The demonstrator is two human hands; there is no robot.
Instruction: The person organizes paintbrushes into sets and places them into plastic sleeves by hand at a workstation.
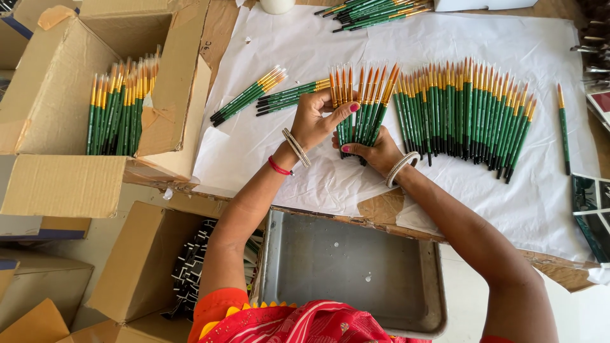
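While the white paper (445, 184) on the table lies covered with brushes, both hands meet at its middle over one small fan of green-handled paintbrushes (363, 105). The right hand (376, 152) is closed round the dark lower ends, fingers wrapped tight, pinning the bundle against the paper. The left hand (316, 119) comes in from the side, thumb and fingers pinched on the handles just below the orange tips, squaring them up, it seems, though the fingertips partly hide one another. These look light, stiff and slim, with smooth lacquered handles likely to slide against each other, so a grip round the whole bundle at mid-handle looks safest, well away from the tips. Just to the right lies a long neat row of brushes (467, 111); to the left, loose bundles (248, 96). A cardboard box (57, 95) off left holds more upright, and a grey metal tray (349, 267) sits below the table edge.
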